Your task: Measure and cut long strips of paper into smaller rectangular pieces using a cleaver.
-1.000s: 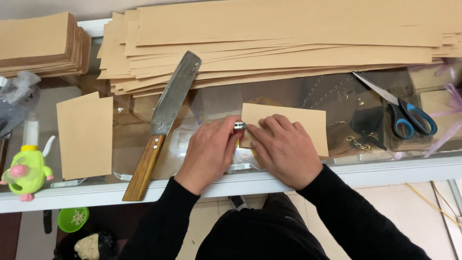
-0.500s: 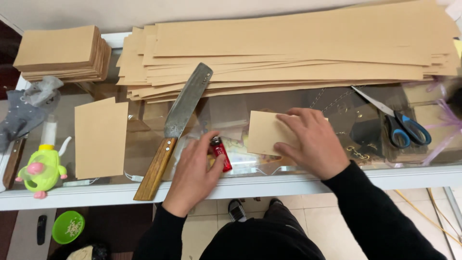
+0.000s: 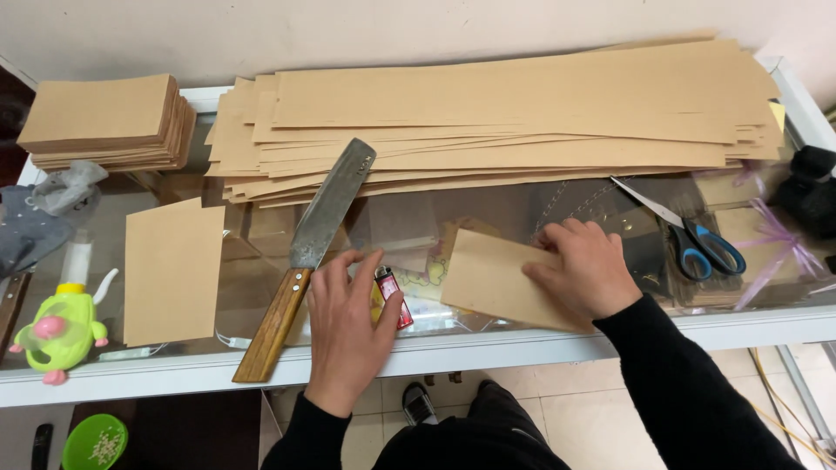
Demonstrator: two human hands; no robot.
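Here, red lighter (image 3: 393, 296) lies upright beside left hand (image 3: 348, 326).

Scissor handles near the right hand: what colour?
Blue, with black inner loops, on the metal scissors; head view.

Small shop counter, used for paper work.
A glass display case (image 3: 522, 218) lies under the fingers, goods inside; beyond them, stacked brown paper strips (image 3: 496, 113).

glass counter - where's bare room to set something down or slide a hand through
Free glass lies between the loose brown sheet and the knife, and between the right hand and the scissors. Crowded: the left hand beside the red lighter, and the long paper stack behind.
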